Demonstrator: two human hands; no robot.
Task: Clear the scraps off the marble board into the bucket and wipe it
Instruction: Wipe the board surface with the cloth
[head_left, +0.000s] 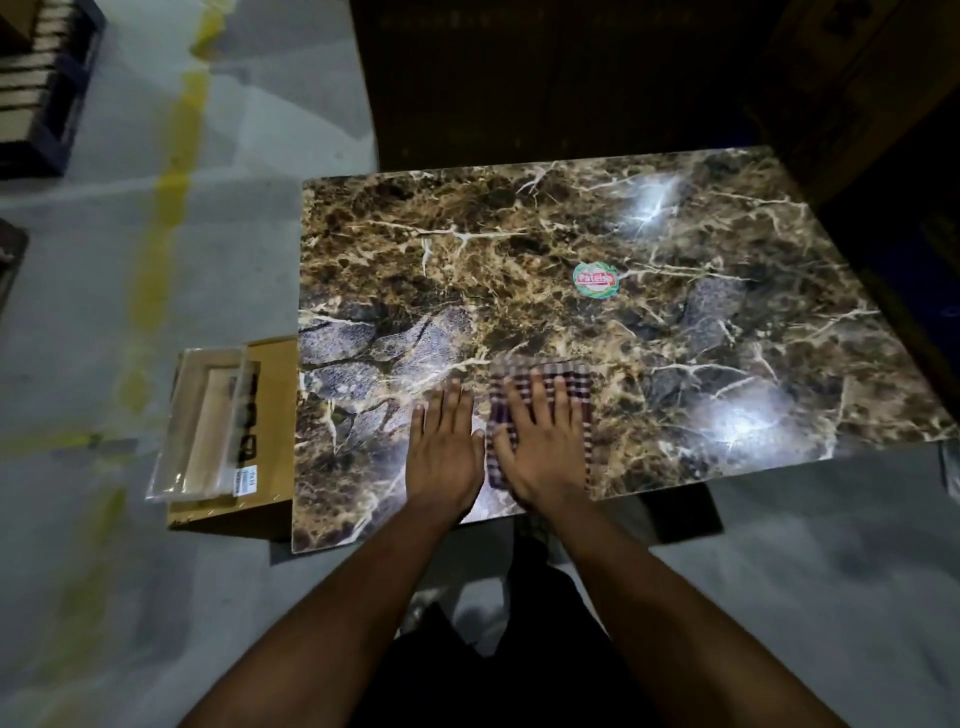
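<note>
The marble board fills the centre and right of the frame, a dark brown slab veined in cream, with glare patches at its upper right and lower right. No scraps show on its surface, and no bucket is in view, so the clearing step looks finished and the wiping step is the one in hand.

To the left of the board, in the middle left of the frame, a cardboard box sits on the grey floor with a clear plastic packet lying on top of it. A yellow painted line runs down the floor in the upper left.

In the lower centre of the board lies a checked cloth, spread flat. The right hand presses on it with straight, spread fingers, covering most of its left part. The left hand lies flat on the bare marble just beside the cloth, fingers straight and close together, holding nothing.

A small round sticker with green edge and red lettering sits above the hands, near the board's centre.

Judging from this, the next move calls for sliding the cloth under steady flat pressure across the rest of the surface, especially the far and right parts, while the left hand braces the board.
</note>
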